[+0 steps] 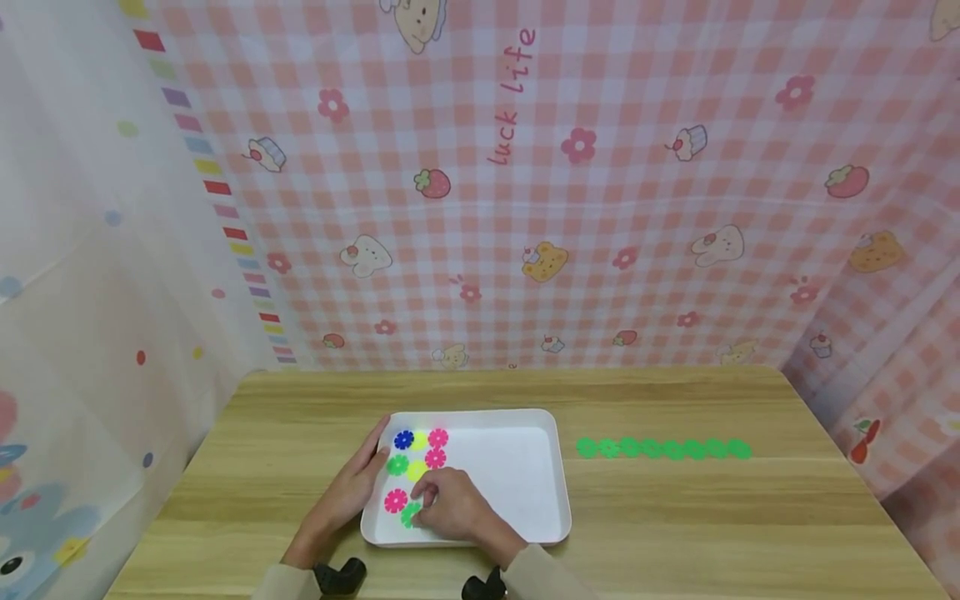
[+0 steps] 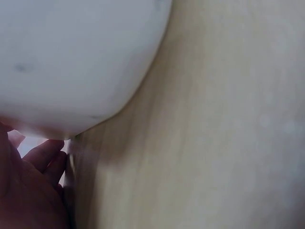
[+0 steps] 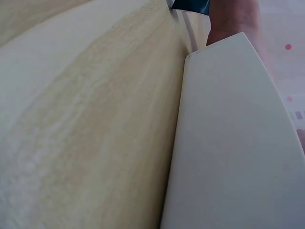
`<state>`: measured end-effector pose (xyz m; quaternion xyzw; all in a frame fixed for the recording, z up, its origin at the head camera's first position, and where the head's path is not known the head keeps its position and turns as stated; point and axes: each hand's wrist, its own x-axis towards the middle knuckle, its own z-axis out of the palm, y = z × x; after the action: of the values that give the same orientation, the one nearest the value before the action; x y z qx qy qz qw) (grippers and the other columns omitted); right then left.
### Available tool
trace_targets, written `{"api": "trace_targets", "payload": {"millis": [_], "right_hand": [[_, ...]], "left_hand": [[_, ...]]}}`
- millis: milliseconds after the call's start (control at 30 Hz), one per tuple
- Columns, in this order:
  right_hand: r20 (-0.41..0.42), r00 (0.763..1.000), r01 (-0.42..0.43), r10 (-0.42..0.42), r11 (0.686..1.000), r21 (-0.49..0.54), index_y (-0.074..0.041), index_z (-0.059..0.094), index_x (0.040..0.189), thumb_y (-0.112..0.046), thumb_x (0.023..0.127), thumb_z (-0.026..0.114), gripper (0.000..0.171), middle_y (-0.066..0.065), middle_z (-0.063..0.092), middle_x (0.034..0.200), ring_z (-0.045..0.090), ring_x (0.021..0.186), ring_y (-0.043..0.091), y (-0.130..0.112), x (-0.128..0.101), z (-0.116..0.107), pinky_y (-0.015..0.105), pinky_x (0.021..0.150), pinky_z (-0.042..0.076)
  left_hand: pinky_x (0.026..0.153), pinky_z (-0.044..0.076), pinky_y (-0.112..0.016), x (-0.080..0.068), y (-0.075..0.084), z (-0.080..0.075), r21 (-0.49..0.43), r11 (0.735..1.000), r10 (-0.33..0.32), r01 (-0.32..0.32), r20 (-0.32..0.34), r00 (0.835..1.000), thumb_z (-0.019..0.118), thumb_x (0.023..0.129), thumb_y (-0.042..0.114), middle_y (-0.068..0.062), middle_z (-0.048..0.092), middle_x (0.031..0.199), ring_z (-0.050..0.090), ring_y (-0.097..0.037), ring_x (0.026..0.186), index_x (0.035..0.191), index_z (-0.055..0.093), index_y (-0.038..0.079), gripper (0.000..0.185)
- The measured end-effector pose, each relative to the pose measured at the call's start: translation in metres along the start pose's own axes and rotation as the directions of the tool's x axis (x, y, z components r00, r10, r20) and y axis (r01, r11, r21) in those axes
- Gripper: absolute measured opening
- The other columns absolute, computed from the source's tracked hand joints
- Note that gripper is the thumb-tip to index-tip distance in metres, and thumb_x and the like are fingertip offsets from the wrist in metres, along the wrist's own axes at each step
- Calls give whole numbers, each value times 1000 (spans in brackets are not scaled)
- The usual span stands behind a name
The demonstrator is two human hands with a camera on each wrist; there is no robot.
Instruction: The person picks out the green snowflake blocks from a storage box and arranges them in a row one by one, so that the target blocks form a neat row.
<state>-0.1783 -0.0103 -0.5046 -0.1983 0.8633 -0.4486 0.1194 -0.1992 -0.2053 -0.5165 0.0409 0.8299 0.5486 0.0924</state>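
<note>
A white tray (image 1: 517, 475) lies on the table, with flat notched plastic snowflake discs gathered in its left part. Among them are a blue disc (image 1: 403, 439), a pink disc (image 1: 396, 500) and a yellow disc (image 1: 416, 471). My left hand (image 1: 347, 492) grips the tray's left edge, thumb at the rim and fingers along the outer side; in the left wrist view its fingers (image 2: 45, 155) meet the tray wall. Over the tray, my right hand (image 1: 453, 504) has curled fingers that pinch at a green disc (image 1: 409, 516), partly covered by the hand.
Right of the tray, a row of overlapping green discs (image 1: 663, 449) stretches across the wooden table (image 1: 675, 517). Behind the table hangs a pink checked cloth (image 1: 480, 208). A tall tray wall (image 3: 233, 133) fills much of the right wrist view.
</note>
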Motion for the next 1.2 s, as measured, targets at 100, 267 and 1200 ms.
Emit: {"api": "trace_targets", "payload": {"millis": [100,267,1200], "right_hand": [[-3,1000,-3,3,1000,14,-11,69,84,-10,69,79,19,-9,51,65,45,61,4,0,-1,0,19,57,39],[-2,1000,21,-21,1000,6,-12,68,80,-12,66,82,20,-9,51,64,44,61,3,0,-1,0,18,56,38],[0,998,56,-56,998,-5,-13,61,84,-5,69,78,24,-6,53,68,45,62,4,1,-2,1,19,58,40]], "left_hand": [[114,5,-51,0,0,0,-1,1000,-12,12,9,1000,30,103,30,1,9,157,5,-22,144,150,13,33,50],[114,3,-49,1,0,-1,-19,1000,-24,24,11,1000,29,103,30,1,8,157,4,-20,144,150,12,32,50],[115,4,-48,-1,6,-1,-14,1000,-2,2,10,1000,30,103,27,2,9,157,5,-19,144,150,14,30,50]]}}
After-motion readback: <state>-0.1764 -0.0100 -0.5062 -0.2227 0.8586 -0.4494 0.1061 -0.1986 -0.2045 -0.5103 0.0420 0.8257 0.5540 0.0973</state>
